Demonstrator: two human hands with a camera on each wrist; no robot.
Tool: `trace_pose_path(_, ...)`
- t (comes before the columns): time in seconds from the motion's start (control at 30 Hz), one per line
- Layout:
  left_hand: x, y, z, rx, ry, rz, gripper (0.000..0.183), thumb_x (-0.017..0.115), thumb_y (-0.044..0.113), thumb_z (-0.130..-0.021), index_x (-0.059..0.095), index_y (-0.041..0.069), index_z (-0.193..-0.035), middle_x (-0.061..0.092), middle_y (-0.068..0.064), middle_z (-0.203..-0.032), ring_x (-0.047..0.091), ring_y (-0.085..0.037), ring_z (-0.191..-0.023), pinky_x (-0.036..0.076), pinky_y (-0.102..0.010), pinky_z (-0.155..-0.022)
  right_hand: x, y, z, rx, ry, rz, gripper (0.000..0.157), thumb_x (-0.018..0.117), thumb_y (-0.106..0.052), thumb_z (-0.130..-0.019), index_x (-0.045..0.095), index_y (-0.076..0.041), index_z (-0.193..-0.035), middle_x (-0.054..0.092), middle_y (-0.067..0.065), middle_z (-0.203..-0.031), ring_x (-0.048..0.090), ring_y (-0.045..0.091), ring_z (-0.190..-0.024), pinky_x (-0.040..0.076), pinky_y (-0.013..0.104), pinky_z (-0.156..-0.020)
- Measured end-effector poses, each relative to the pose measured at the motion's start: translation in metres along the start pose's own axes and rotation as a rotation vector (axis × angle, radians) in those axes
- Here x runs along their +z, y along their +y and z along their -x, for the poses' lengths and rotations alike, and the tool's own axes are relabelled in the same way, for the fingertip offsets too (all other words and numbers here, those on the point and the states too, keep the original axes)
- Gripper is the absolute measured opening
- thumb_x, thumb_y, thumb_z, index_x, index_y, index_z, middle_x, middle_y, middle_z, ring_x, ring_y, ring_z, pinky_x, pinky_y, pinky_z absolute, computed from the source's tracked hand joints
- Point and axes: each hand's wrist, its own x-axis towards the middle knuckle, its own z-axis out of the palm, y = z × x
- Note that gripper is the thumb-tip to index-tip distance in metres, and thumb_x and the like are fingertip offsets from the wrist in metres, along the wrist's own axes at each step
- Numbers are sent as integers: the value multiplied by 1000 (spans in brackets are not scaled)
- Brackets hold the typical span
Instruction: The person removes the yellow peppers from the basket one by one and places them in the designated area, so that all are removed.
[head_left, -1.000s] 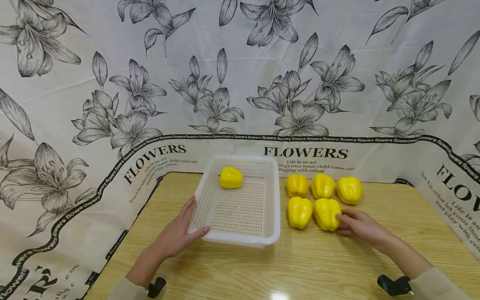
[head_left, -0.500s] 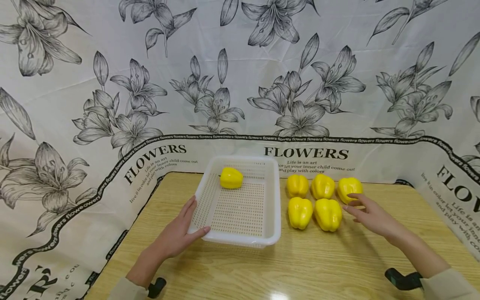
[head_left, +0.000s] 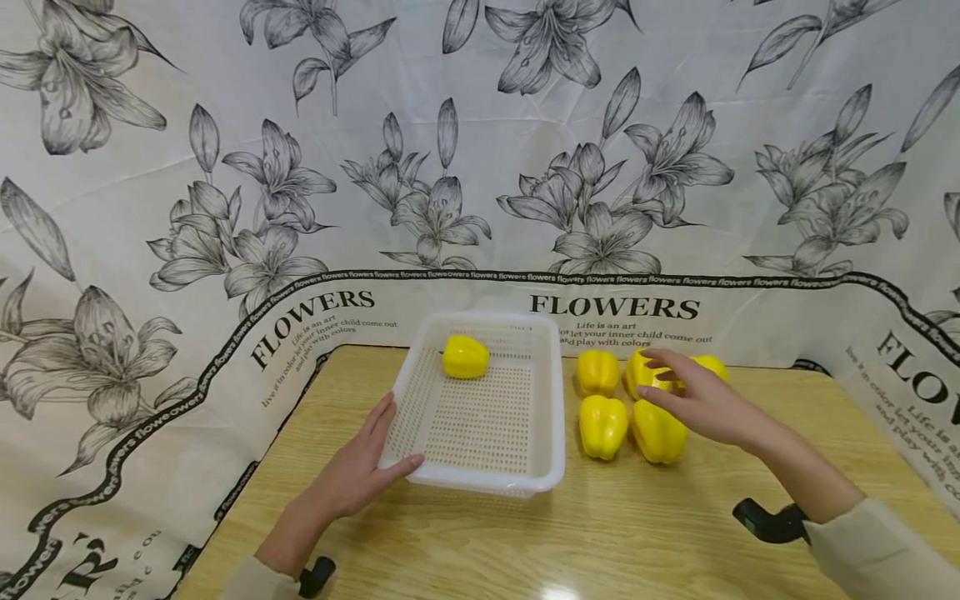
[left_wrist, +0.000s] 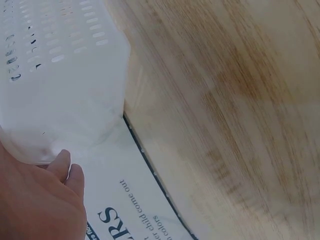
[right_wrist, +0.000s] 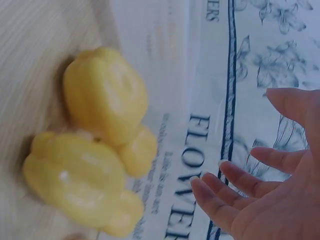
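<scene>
A white perforated plastic basket (head_left: 480, 481) stands in the middle of the head view, with one yellow bell pepper (head_left: 465, 357) lying inside near its back left. My left hand (head_left: 351, 473) grips the basket's front left corner, thumb at the front rim and fingers along the left side. Right of the basket are several yellow bell peppers (head_left: 603, 427) in two rows. Over them hovers my right hand (head_left: 708, 402), fingers spread and holding nothing; it partly hides the back right pepper (head_left: 711, 365). In the right wrist view, a gap separates that hand (right_wrist: 270, 185) from the peppers (right_wrist: 105, 95).
Everything stands on a wood-grain table (head_left: 600, 533). A white cloth (head_left: 480, 200) printed with flowers and lettering hangs behind it and along the sides. Dark wrist devices (head_left: 768, 521) show at both sleeves.
My right hand has left the front right pepper, risen, and moved back and left over the group. That pepper now leans slightly differently. My left hand and the basket stay in place.
</scene>
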Motion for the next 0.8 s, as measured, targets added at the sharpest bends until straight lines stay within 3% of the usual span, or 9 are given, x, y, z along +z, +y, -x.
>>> trace_pose_path(0.17,0,-1,0,0,5,4,101,58,65,-96,9,9,-166,0,-1,-173,32,-40,-149,36,-59,-115,11,-28,-21,-114,-5,10,65,61,-31,-105,36,4,-154,42,29,-153,48,51,-131,45,66,-103)
trace_pose_path(0.47,-1,0,-1,-8,-17,3,105,55,71,-94,7,10,-166,-2,-1,-173,31,-40,-150,35,-59,-116,38,-72,-68,-240,-3,88,66,65,-31,-102,37,-4,-156,38,23,-157,43,44,-139,38,68,-109)
trace_pose_path(0.8,-1,-2,-1,-9,-17,17,107,53,74,-93,6,11,-166,-2,0,-173,28,-37,-152,33,-58,-117,77,-109,-131,-296,-72,15,70,67,-26,-101,33,-7,-158,32,22,-157,41,40,-141,39,58,-113)
